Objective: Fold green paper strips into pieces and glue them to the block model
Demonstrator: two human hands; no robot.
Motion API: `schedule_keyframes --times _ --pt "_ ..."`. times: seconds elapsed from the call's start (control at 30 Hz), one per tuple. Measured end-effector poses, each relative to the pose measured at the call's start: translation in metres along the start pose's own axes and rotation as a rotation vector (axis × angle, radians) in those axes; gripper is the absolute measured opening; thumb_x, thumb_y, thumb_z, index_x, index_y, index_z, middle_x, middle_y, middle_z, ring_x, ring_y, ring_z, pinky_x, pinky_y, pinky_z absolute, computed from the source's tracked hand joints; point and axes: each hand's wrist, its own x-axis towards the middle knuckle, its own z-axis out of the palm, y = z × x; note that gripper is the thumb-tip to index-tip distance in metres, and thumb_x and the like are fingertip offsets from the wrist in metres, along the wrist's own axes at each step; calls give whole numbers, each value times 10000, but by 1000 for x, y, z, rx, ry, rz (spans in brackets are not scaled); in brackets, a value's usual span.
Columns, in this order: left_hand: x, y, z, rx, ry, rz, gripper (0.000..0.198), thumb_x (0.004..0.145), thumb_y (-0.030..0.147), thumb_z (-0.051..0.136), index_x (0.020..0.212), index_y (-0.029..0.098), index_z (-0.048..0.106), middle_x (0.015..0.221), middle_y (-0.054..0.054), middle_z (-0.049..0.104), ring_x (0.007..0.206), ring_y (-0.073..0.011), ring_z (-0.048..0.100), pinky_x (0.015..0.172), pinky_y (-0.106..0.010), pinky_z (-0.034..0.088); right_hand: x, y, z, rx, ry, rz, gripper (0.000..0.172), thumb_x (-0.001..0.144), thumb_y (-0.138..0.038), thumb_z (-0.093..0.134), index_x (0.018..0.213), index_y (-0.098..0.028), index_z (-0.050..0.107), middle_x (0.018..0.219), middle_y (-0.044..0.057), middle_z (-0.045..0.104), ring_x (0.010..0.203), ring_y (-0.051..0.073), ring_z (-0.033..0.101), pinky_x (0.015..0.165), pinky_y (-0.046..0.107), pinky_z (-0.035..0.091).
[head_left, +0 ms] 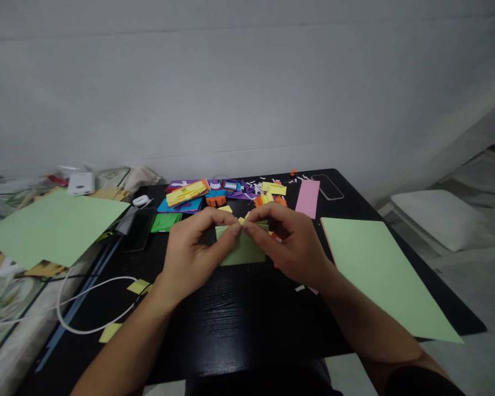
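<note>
The left hand [198, 250] and right hand [297, 245] pinch one small yellow paper [241, 220] between thumbs and forefingers, tips nearly meeting; a green paper [245, 251] shows between the hands.

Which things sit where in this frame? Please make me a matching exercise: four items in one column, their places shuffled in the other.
Items:
1. Small central yellow paper
2. Yellow bundle
3. Pink paper
4. Dark phone

Places:
A. On top of blue paper
B. Just left of the bright green paper
C. Between the fingertips of the left hand and right hand
D. Beyond the right hand

Pairs: 1-C, 2-A, 3-D, 4-B
</note>
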Motion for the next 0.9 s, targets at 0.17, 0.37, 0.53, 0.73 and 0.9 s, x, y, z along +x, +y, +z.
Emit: schedule_keyframes --times 0.17,0.37,0.53,0.73,0.9 --pt "0 -1 -1 -50 39 -64 50 926 176 721 891 211 717 722 44 698 530 -65 507 468 -199 399 2 2 -4 155 -6 84 108 947 -297 726 910 -196 717 832 5 727 727 118 660 622 246 504" --pt "2 1 -1 -39 -32 -27 68 935 164 713 882 206 724 776 32 752 652 -87 646 565 -194 493 1 1 -2 133 -1 99 106 935 -300 731 907 -200 713 788 -10 700 682 103 616 584 239 470" --pt "4 1 -1 -34 -4 -27 102 913 145 701 832 203 721 707 43 720 553 -71 554 500 -191 442 0 0 -1 30 -8 59 132 957 -328 696 918 -203 712 787 2 708 671 118 624 572 259 469" --pt "3 1 0 -25 11 -57 89 906 178 707 831 209 741 679 38 711 476 -71 462 430 -218 371 0 0 -3 -57 26 -39 115 963 -297 715 897 -205 737 831 6 761 728 128 670 665 272 517" --pt "2 1 0 -26 10 -89 104 924 199 704 826 211 736 674 40 701 449 -63 400 409 -227 324 2 -3 -9 -9 45 39 262 1014 -368 659 825 -201 727 702 -9 682 637 111 587 572 261 454"
